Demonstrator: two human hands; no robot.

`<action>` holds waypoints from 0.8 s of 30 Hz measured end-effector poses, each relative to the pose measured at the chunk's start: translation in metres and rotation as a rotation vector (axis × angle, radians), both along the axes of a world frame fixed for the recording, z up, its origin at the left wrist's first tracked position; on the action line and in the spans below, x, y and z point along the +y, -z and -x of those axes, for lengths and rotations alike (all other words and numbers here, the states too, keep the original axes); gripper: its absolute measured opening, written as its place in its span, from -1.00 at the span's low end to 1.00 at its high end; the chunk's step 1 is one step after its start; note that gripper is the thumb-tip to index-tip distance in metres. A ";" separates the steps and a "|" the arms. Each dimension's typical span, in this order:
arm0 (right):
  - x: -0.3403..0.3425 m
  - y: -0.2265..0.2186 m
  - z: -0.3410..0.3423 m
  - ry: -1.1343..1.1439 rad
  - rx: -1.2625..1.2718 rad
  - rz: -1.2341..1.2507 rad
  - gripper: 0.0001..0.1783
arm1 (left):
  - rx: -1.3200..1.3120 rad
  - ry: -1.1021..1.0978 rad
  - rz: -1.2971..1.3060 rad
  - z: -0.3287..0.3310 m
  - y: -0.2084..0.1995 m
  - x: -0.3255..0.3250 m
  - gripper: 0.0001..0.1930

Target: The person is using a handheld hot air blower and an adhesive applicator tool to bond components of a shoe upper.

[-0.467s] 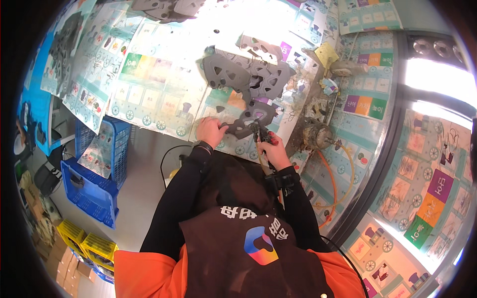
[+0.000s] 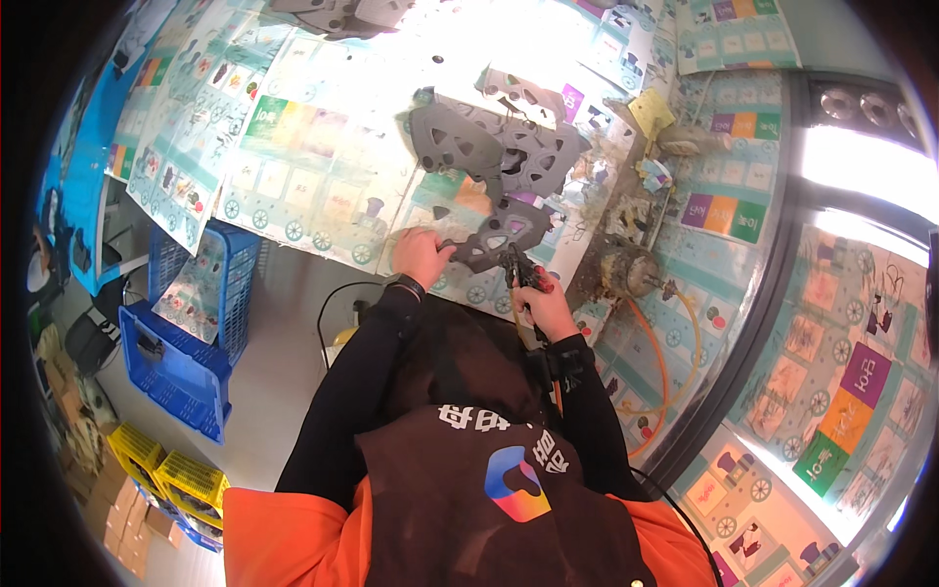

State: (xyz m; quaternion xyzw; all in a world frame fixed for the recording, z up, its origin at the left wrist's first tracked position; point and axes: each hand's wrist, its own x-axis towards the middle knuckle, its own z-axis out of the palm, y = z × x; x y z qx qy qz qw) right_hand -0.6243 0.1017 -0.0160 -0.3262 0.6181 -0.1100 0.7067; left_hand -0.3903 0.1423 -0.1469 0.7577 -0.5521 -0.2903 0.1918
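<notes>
- Since the earlier frame, the whole scene has shifted slightly right and down in view, and the dark pieces at the far left no longer show there; both hands keep much the same pose.
- The left hand (image 2: 421,256) has its grip pinched on the left end of a grey part (image 2: 484,251), which is at the near edge of the tabletop (image 2: 318,210); the fingers cover that end.
- The right hand (image 2: 550,308) has its grip wrapped around a dark tool with red on it (image 2: 526,266), hiding most of its body. Whether its tip touches the part cannot be told.
- Just beyond, openwork grey pieces (image 2: 455,137) overlap, so their count is unclear; glare washes out the tabletop around them.
- More dark pieces (image 2: 347,15) are cut off by the upper edge.
- A grimy fitting (image 2: 631,272) stands right of the tool, its details hard to make out.
- White characters and a multicoloured emblem (image 2: 516,484) mark the brown apron (image 2: 421,499); folds break up the lettering.
- Printed sheets (image 2: 851,401) on the wall carry bold lettering on purple, orange and green blocks; their smaller print is too tiny to read.
- The yellow crates (image 2: 191,479) at lower left hold dark contents, indistinct.
</notes>
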 end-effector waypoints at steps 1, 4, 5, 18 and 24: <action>0.000 0.001 -0.001 -0.003 -0.016 0.020 -0.82 | 0.007 0.002 -0.001 0.000 0.000 0.000 -0.68; 0.000 0.004 -0.003 -0.013 -0.016 0.040 -0.83 | 0.026 -0.003 0.010 0.000 -0.002 0.001 -0.69; 0.000 0.006 -0.005 -0.015 -0.039 0.049 -0.82 | 0.023 -0.003 0.004 0.000 -0.003 0.000 -0.69; 0.001 0.014 0.006 -0.247 0.009 -0.039 -0.73 | 0.050 -0.002 -0.040 0.005 0.011 0.001 -0.70; 0.006 -0.002 0.011 -0.029 -0.115 0.231 -0.62 | 0.183 -0.105 -0.120 -0.001 -0.021 0.005 -0.86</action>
